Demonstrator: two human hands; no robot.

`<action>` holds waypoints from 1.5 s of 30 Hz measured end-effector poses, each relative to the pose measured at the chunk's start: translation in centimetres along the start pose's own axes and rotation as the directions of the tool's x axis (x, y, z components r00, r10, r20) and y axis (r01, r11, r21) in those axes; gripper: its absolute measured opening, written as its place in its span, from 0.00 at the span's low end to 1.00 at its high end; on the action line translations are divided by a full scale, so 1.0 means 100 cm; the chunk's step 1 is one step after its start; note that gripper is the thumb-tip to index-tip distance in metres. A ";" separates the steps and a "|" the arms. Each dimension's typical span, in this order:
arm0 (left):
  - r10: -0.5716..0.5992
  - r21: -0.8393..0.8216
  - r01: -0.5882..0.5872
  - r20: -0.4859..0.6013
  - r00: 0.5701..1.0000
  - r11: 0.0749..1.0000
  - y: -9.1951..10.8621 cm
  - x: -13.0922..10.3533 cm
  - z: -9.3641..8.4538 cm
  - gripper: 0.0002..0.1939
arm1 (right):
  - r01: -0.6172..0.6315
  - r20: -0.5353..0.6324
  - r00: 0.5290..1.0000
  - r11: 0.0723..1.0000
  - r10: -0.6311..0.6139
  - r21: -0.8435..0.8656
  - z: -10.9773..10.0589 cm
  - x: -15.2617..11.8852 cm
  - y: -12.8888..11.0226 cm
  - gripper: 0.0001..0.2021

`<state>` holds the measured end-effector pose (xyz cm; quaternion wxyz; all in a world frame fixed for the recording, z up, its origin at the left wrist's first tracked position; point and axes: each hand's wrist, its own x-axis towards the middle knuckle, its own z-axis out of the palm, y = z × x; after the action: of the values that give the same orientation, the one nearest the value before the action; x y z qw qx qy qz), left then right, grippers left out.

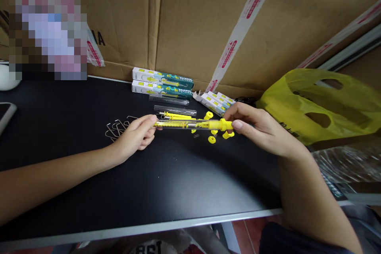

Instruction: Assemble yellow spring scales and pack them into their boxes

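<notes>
A tubular spring scale (196, 124) is held level above the black table, its yellow scale and metal parts showing inside the clear tube. My left hand (139, 131) is closed around the tube's left end. At the other end, the yellow cap (224, 124) is pinched between the thumb and fingers of my right hand (256, 127). Below and behind the tube lie yellow caps and rings (212, 139), small springs (196, 136) and yellow inner rods (178, 116). Several wire hooks (116, 129) lie beside my left hand, partly hidden by it.
Two clear tubes (175, 110) lie behind the held scale. Printed boxes (162, 88) are stacked against the cardboard wall (184, 20), with more boxes (216, 102) to their right. A yellow plastic bag (285, 103) stands at the right. The table's grey front edge (178, 224) runs nearest me.
</notes>
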<state>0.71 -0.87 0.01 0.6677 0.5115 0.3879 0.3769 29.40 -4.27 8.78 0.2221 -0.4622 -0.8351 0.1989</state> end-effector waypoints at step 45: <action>-0.008 0.016 0.008 -0.038 0.999 1.000 0.001 -0.002 0.000 0.22 | 0.037 0.040 0.998 0.996 -0.040 0.076 0.006 0.001 0.003 0.07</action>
<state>0.58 -0.98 0.17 0.6577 0.5081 0.4054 0.3806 29.16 -4.09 8.13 0.2255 -0.4330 -0.8404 0.2353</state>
